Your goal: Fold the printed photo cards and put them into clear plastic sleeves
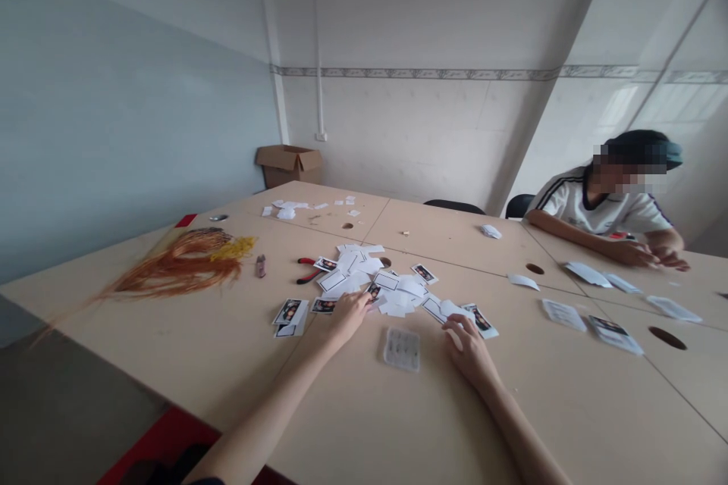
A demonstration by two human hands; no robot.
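The left grip (349, 316) is resting half-curled against the heap of white paper slips and photo cards (395, 294), apparently steadying it on the counter (546, 409), while the right grip (469, 352) is curving beside it; whether either is pinching anything cannot be told.

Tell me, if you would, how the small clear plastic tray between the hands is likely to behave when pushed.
The small clear plastic tray looks thin, so it is probably light and slightly flexible. Lying flat on the smooth tabletop, it would likely slide rather than tip or roll.
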